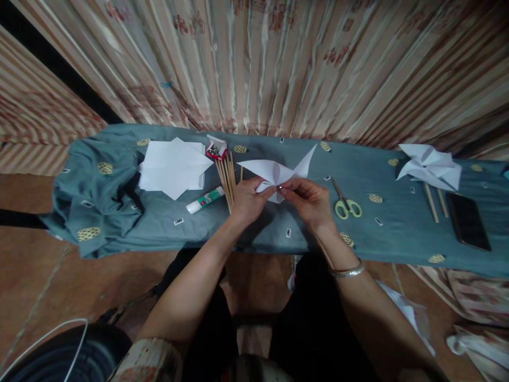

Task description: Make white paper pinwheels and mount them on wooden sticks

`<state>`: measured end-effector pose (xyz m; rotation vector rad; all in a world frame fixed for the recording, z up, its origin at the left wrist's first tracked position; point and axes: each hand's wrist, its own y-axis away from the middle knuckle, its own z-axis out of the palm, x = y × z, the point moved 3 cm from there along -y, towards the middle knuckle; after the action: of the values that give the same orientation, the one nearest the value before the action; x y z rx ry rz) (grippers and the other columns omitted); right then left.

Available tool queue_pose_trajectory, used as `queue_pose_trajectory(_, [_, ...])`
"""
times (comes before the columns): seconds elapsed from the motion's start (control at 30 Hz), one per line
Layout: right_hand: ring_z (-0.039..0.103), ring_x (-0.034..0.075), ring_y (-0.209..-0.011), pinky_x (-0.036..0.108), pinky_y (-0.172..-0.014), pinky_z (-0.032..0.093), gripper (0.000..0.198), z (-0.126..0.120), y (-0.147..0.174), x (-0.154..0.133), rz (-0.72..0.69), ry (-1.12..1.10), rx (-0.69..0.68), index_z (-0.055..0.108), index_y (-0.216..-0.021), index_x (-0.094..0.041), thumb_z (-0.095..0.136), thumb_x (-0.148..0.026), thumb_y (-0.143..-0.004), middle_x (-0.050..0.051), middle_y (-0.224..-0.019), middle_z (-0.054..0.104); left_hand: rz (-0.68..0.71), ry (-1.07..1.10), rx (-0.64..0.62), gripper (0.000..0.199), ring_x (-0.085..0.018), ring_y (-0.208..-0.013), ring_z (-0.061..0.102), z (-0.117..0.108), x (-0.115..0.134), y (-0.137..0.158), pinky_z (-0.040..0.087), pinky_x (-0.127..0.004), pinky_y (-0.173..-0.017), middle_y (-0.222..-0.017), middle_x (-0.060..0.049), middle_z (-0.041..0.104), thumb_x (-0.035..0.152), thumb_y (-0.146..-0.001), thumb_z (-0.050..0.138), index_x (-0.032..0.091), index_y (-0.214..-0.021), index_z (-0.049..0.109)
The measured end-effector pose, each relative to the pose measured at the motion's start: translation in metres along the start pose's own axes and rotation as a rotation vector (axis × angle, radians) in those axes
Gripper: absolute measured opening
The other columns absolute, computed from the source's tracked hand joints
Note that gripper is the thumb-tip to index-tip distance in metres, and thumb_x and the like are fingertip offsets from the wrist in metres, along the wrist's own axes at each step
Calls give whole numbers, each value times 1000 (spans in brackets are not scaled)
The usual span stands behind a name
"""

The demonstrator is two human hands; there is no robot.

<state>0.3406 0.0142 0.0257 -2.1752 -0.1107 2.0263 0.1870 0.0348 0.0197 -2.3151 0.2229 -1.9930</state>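
Blue-green cloth (207, 236): spreads beneath scissors (347, 208).
Paper stack (173, 167): lies well left of scissors.
Pinwheel paper (431, 167): lies well right of scissors.
Folded paper (279, 172): hangs near scissors, to their left.
Left hand (248, 200): closes thumb and fingers on folded paper.
Right hand (309, 200): pinches shiny metal piece (279, 188) between closed fingertips.

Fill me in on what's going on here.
A person's left hand holds a folded white paper, while the right hand pinches a small shiny piece at its middle. Paper sheets, wooden sticks and a glue stick lie to the left; scissors and a paper pinwheel lie to the right.
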Motion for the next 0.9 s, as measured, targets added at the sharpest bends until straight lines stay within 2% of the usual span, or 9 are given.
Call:
queue_pose_trajectory(0.13, [63,14,-71,30,-70,54,9,0,3,-3,-10,42,-15,70,-75,-22,75,-29,-72,-1,-75,69,-34,-9,-13,8,-17,-64,64,-1,0,0,46,-24,-61,-64,0,70,23,-72,71,15,-70,74])
queue_pose_trajectory(0.3, [64,15,-70,31,-71,53,9,-1,5,-2,-12,96,-35,71,-77,-21,73,-29,-74,0,-76,71,24,-64,-23,6,-16,-66,65,-2,4,0,44,-23,-63,-66,0,70,15,-72,70,15,-67,74])
queue_pose_trajectory(0.9, [63,15,-69,31,-69,52,11,-5,3,2,-5,97,-55,71,-77,-22,75,-31,-73,-1,-74,70,-1,-52,-58,6,-18,-69,67,-1,1,1,46,-25,-64,-71,-1,73,20,-72,71,17,-74,76])
